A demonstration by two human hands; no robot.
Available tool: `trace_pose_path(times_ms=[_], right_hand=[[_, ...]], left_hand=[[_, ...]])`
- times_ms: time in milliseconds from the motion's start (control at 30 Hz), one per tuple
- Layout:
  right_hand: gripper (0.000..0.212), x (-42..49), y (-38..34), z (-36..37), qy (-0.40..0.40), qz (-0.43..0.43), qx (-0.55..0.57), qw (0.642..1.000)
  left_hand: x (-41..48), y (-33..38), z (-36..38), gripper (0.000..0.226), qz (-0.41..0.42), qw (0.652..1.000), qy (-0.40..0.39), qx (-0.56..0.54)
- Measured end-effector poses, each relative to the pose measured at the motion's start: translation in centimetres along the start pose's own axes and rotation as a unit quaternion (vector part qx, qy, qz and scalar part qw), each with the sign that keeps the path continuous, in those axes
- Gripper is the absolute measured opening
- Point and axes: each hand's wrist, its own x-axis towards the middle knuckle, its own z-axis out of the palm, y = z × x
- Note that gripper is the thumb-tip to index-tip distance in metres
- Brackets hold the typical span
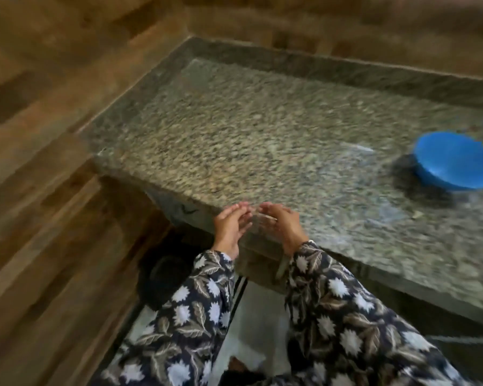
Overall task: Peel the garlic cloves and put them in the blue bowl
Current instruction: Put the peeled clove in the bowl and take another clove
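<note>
From my station the biggest thing on the screen is the brown wood-pattern surface (39,204), which fills the left side and the top; next comes the speckled granite counter (234,129), which runs from the middle to the right edge and has a raised border at the back; I judge that the work is done at its near corner because there the skins can drop on the stone or past its edge; the two leaf-print sleeves (346,330) come up from the bottom, so the forearms reach forward and meet at that corner; the blue bowl (455,162) stands on the counter far to the right, well apart from the hands; I cannot see whether anything lies inside it, because the picture is smeared; I think it is put aside there to receive only peeled pieces, away from the skins; the left hand (230,227) and the right hand (282,224) are close together just over the near edge of the counter, with fingertips turned toward each other, as one holds a small thing to pick at it; whether either hand truly grips, I cannot tell, the fingers are too blurred; at the fingertips of the right hand shows a pale sliver (268,217), which may be garlic or only its skin; I cannot say which; by my judgement peeling is the step in hand, and nothing is ready yet for the bowl
</note>
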Motion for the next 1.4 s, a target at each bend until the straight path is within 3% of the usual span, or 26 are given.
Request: trace_pose_path(times_ms=[167,333,400,500,567,767,867,933,1000,1133,1233,1333,1400], right_hand=[[0.015,-1.5,-5.0,-13.5,0.071,-0.062,0.027,0.995],[0.012,-3.5,-8.2,-30.2,0.251,-0.158,-0.017,0.955],[0.014,-3.8,-9.3,-36.1,0.310,-0.181,-0.067,0.931],[0.019,-4.3,-10.5,-41.8,0.347,-0.190,-0.137,0.908],[0.020,-4.3,-10.8,-43.8,0.342,-0.186,-0.129,0.912],[0.019,-4.6,-10.6,-44.8,0.277,-0.171,-0.073,0.943],[0.013,-5.3,-10.8,-45.3,0.272,-0.202,-0.058,0.939],[0.015,-5.7,-11.3,-46.4,0.291,-0.241,-0.098,0.920],[0.022,-5.9,-11.6,-47.7,0.310,-0.275,-0.149,0.898],[0.028,-6.1,-10.8,-49.5,0.371,-0.277,-0.225,0.858],[0.031,-6.3,-9.6,-50.6,0.390,-0.227,-0.332,0.828],[0.029,-6.4,-8.8,-51.4,0.388,-0.167,-0.422,0.802],[0.027,-6.4,-8.8,-51.3,0.382,-0.161,-0.426,0.804]], left_hand=[[-2.2,-4.3,12.4,0.015,0.002,0.991,-0.102,0.083],[-4.0,-12.2,24.5,0.012,0.059,0.958,-0.153,0.236],[-4.1,-15.5,28.3,0.018,0.153,0.906,-0.137,0.370],[-4.2,-18.1,30.8,0.029,0.266,0.780,-0.080,0.561],[-4.4,-18.5,31.3,0.025,0.294,0.754,-0.058,0.585],[-4.9,-16.9,32.3,0.016,0.317,0.747,-0.061,0.581],[-6.0,-15.3,34.2,0.014,0.397,0.736,-0.084,0.542],[-5.9,-13.7,36.4,0.014,0.454,0.733,-0.072,0.502],[-5.1,-12.3,38.8,0.013,0.456,0.733,-0.055,0.502],[-1.7,-11.4,41.4,0.014,0.349,0.701,-0.066,0.619],[-0.5,-11.4,41.6,0.025,0.305,0.712,-0.079,0.627],[-1.5,-11.5,41.1,0.031,0.391,0.723,-0.047,0.568],[-3.2,-12.1,40.4,0.030,0.448,0.739,-0.036,0.503]])
